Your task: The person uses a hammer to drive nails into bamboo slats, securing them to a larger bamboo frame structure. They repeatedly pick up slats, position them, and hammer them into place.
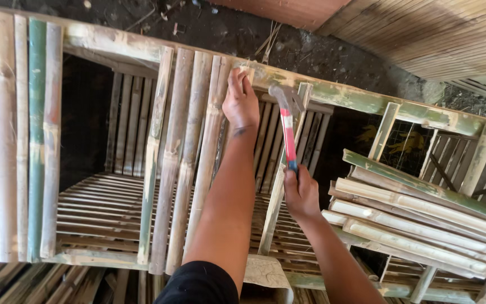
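Head view: bamboo slat [212,152] runs near-to-far, far end on the top bamboo rail [361,101], pinched there by left hand [241,101]. Right hand [301,194] grips the pink-handled claw hammer [287,126]; hammer head sits just right of the left fingers, handle pointing back toward the near side. Loose slat stack [417,217] crowds the right; open gap left of the nailed slats.
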